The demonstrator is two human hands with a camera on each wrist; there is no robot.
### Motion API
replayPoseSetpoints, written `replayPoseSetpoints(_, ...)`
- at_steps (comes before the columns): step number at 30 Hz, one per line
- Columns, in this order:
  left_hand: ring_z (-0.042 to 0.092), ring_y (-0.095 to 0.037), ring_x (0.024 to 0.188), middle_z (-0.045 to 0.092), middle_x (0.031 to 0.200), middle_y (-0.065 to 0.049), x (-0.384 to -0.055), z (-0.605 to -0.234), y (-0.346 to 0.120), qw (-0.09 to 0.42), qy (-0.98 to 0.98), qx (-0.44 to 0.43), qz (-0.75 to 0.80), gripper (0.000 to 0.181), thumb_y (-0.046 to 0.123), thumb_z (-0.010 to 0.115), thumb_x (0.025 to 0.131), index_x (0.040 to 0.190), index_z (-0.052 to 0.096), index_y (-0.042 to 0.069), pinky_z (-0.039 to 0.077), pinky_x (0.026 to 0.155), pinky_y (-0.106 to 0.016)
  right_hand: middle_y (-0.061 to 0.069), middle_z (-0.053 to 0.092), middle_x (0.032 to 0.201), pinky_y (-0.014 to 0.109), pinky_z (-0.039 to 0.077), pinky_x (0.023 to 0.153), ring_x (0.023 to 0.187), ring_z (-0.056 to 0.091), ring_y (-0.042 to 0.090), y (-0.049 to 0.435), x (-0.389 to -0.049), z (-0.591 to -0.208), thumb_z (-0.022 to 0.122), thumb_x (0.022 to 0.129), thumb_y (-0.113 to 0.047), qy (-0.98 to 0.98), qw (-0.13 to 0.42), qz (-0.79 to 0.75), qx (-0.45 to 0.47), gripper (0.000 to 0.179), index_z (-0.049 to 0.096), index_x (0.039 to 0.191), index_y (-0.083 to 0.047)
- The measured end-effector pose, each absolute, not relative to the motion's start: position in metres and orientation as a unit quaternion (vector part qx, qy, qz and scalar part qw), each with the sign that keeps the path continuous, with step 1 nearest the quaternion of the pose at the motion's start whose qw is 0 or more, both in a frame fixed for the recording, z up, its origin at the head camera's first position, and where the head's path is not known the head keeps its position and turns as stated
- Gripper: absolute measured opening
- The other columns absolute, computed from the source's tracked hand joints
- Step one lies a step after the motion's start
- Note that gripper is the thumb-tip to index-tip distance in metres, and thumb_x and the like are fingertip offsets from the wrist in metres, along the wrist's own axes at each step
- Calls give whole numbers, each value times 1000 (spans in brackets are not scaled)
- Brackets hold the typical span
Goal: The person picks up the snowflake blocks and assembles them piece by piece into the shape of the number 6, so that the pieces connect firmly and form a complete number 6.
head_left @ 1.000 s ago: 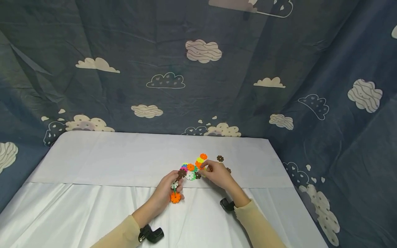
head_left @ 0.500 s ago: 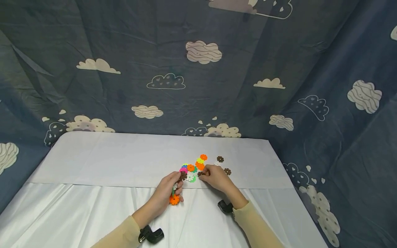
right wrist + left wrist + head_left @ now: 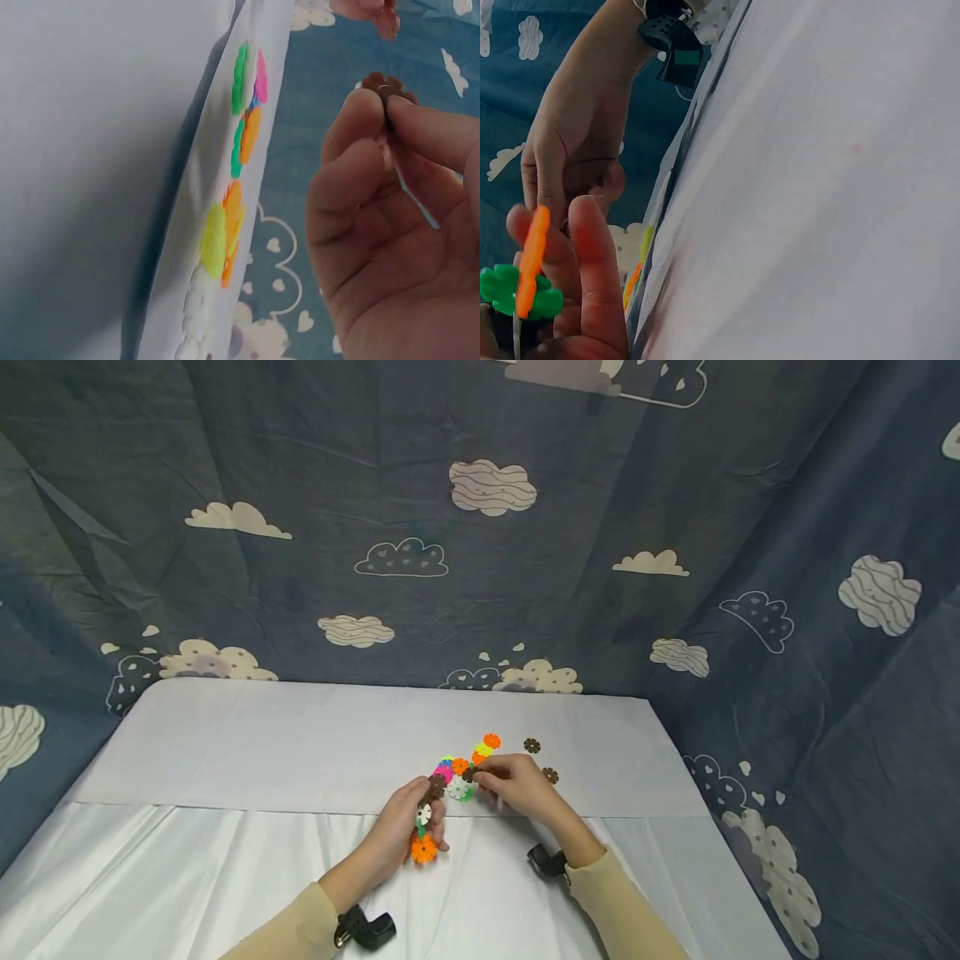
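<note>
My left hand (image 3: 393, 828) holds a short chain of joined flower-shaped snap discs. Its brown disc (image 3: 437, 787) is at the top, then a white disc (image 3: 424, 815), a green disc (image 3: 499, 289) and an orange disc (image 3: 423, 849) at the bottom. The fingers partly cover the chain. Between thumb and fingertips, my right hand (image 3: 519, 788) pinches a single brown disc (image 3: 382, 84), raised off the table in the right wrist view. The two hands are a short way apart, with that disc near the top end of the chain.
Loose discs lie beyond the hands: pink (image 3: 444, 772), orange (image 3: 461, 766), white (image 3: 457, 788), yellow (image 3: 484, 749) and others. Two brown discs lie apart, one at the back (image 3: 532, 746) and one right of the right hand (image 3: 551, 775). A white cloth (image 3: 300, 743) covers the table.
My right hand has gone down to the discs, picked up a brown one and lifted it slightly leftward. My left hand has tilted the chain a little and stays in place.
</note>
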State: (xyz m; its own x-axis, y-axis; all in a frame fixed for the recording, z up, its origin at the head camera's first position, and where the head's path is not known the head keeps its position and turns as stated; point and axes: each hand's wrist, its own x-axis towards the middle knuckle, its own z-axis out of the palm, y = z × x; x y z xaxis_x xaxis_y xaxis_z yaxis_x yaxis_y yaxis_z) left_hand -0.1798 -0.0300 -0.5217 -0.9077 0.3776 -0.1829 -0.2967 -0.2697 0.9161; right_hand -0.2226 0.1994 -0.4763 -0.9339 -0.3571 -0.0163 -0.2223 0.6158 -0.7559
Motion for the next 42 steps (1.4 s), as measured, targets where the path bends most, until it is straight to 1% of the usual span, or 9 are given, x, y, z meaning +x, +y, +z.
replayPoseSetpoints(3, 66, -16, 58, 61, 76, 0, -179, -522, -30, 209, 580, 55, 785, 30, 28, 31, 117, 113, 49, 4, 64, 65, -38, 6, 72, 78, 21, 47, 59, 68, 60, 11, 196, -219, -475, 72, 102, -18, 892, 75, -401, -192, 15, 81, 108, -8)
replayPoseSetpoints(7, 69, -20, 58, 66, 77, -2, -179, -523, -30, 205, 599, 72, 771, 39, 30, 32, 117, 117, 52, -3, 64, 66, -37, 8, 75, 82, 19, 45, 54, 66, 62, 12, 192, -216, -472, 71, 103, -18, 888, 81, -402, -207, 17, 81, 109, -6)
replayPoseSetpoints(10, 69, -19, 58, 67, 75, -3, -179, -523, -30, 206, 601, 70, 769, 41, 30, 32, 117, 121, 52, -6, 63, 65, -36, 9, 77, 86, 20, 47, 54, 66, 63, 14, 191, -213, -470, 71, 103, -18, 887, 83, -403, -210, 18, 81, 112, -5)
replayPoseSetpoints(16, 67, -17, 56, 66, 72, -2, -181, -523, -29, 209, 599, 65, 770, 41, 26, 31, 118, 123, 51, -9, 62, 61, -33, 11, 78, 87, 19, 48, 55, 66, 65, 17, 189, -212, -468, 72, 102, -15, 888, 74, -396, -222, 17, 81, 112, -4)
replayPoseSetpoints(21, 67, -17, 55, 66, 71, -1, -181, -523, -29, 204, 602, 61, 769, 37, 27, 32, 118, 116, 53, -4, 61, 61, -33, 11, 78, 84, 17, 47, 57, 65, 66, 19, 189, -212, -468, 72, 101, -13, 891, 58, -379, -243, 16, 82, 110, -5)
replayPoseSetpoints(23, 66, -17, 54, 65, 70, 0, -181, -523, -29, 204, 602, 58, 770, 35, 27, 33, 118, 112, 53, -2, 62, 61, -34, 10, 78, 83, 17, 47, 58, 65, 65, 16, 188, -212, -468, 72, 101, -12, 893, 50, -368, -252, 14, 82, 109, -5)
replayPoseSetpoints(31, 62, -16, 54, 60, 70, 1, -181, -524, -29, 210, 595, 45, 774, 35, 27, 34, 117, 107, 53, 0, 64, 63, -38, 9, 79, 85, 17, 52, 59, 63, 61, 5, 188, -211, -468, 73, 101, -11, 892, 41, -357, -276, 12, 83, 106, -7)
replayPoseSetpoints(37, 55, -14, 54, 54, 69, 1, -181, -525, -30, 219, 588, 42, 778, 35, 26, 32, 118, 106, 51, -1, 64, 62, -37, 8, 80, 87, 18, 56, 61, 65, 60, 0, 187, -210, -470, 74, 100, -8, 886, 39, -361, -287, 12, 83, 107, -6)
replayPoseSetpoints(42, 48, -11, 52, 47, 67, 3, -181, -523, -31, 224, 574, 39, 787, 32, 26, 31, 117, 101, 48, 4, 64, 61, -36, 7, 80, 85, 18, 57, 63, 68, 60, -2, 184, -209, -473, 75, 98, -6, 878, 9, -359, -317, 13, 83, 107, -4)
